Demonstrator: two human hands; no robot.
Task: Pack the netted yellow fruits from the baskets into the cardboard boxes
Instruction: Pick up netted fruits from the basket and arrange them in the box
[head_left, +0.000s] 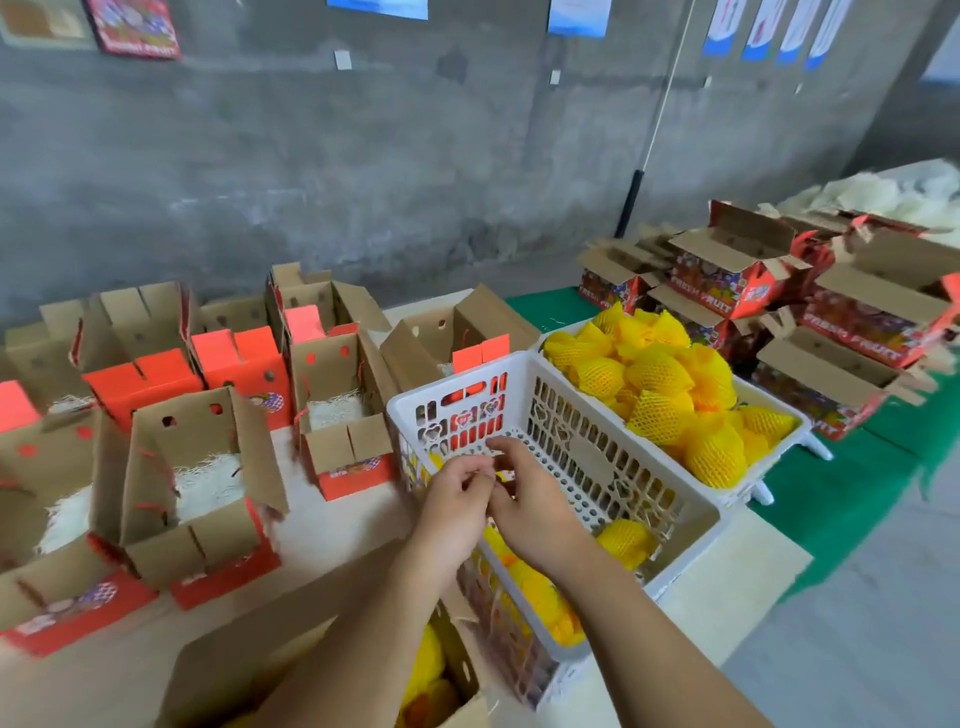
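Note:
My left hand (454, 501) and my right hand (535, 506) meet over the near white basket (691, 514), fingers curled and fingertips touching each other. Whether they pinch anything is unclear. This basket holds a few netted yellow fruits, one (623, 540) at its right wall and others under my forearms. Behind it, a second white basket (797, 434) is heaped with netted yellow fruits (660, 374). A cardboard box (249, 670) at the bottom edge stands open with yellow fruit (426, 670) inside.
Several open red-and-brown boxes (202, 457) lined with white shredded padding stand on the table to the left. Empty printed boxes (737, 280) are stacked at the right on a green cloth (841, 499). White foam nets (883, 192) pile at the far right. A grey wall lies behind.

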